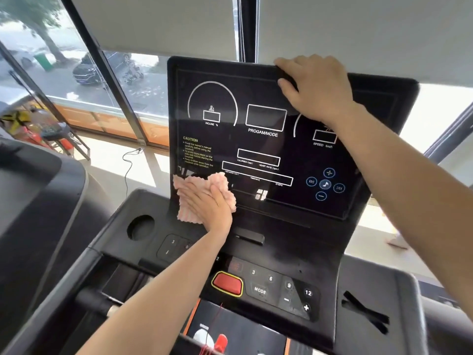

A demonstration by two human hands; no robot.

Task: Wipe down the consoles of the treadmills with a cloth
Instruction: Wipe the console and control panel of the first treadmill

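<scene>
Cloth (204,194): pink, nubbly-textured, roughly square, partly crumpled; pressed flat against lower left corner of display panel, left of frame centre, part covered by a hand.

Console (258,149): black, glossy, upright display panel tilted back, centre of frame; unlit, white outlined readout boxes, arcs and labels, yellow CAUTION text at left, blue media icons at lower right. Below, matte black button deck with red stop button (227,283).
</scene>
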